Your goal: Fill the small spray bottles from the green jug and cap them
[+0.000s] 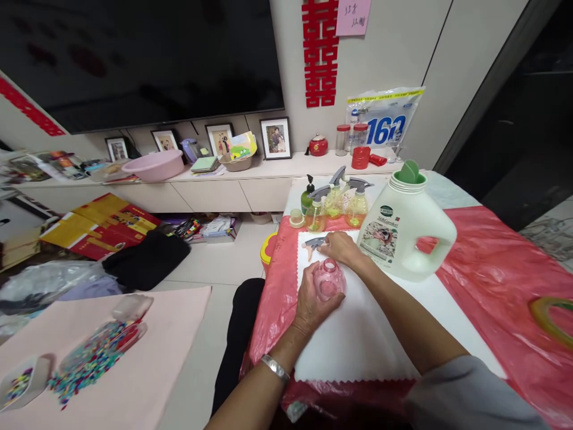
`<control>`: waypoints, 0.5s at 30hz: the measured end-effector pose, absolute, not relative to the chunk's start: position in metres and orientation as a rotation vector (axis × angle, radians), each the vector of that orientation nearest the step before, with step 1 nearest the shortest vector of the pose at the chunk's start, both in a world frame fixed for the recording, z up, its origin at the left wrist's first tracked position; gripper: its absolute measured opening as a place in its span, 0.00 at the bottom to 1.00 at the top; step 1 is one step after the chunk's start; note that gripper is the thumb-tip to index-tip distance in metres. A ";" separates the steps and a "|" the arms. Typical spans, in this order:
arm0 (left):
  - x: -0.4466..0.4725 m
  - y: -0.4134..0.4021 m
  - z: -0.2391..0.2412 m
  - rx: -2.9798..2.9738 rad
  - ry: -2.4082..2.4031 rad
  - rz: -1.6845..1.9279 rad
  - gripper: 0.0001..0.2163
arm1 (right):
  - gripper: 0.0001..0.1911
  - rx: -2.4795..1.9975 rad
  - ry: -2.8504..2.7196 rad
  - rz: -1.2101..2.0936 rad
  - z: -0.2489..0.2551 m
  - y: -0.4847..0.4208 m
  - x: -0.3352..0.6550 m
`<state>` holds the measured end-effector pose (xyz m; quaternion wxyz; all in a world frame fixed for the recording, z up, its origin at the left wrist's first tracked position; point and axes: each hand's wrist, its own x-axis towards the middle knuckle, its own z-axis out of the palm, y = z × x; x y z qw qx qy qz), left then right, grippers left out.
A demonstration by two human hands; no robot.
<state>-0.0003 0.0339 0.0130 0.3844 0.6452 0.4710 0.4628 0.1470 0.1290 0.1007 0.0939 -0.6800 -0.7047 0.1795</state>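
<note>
My left hand [313, 301] is wrapped round a clear pink spray-bottle body [330, 283], its neck open at the top. Just beyond it, my right hand [342, 248] has its fingers closed at the end of a grey trigger spray head [315, 243] lying low over the white mat [358, 340]. Part of the spray head is hidden by those fingers. Beside my right forearm stands a large pale green detergent jug [403, 233] with a green cap [409, 172] set in its mouth.
Behind my hands stand yellowish spray bottles [357, 209], a green pump bottle [307, 197] and a small pale cap [296, 218]. Red plastic [487, 257] covers the table, with a tape roll [555, 319] at right. On a pink table [179, 316] at left lie colourful small pieces [89, 364].
</note>
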 end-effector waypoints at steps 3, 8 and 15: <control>-0.001 0.034 0.014 1.641 1.195 1.163 0.40 | 0.17 -2.080 -2.083 0.589 0.094 0.136 0.136; -0.002 0.032 0.021 1.650 1.199 1.132 0.40 | 0.15 -2.049 -1.962 0.575 0.105 0.135 0.144; 0.000 0.033 0.019 1.632 1.205 1.132 0.40 | 0.17 -1.714 -1.581 0.458 0.171 0.106 0.192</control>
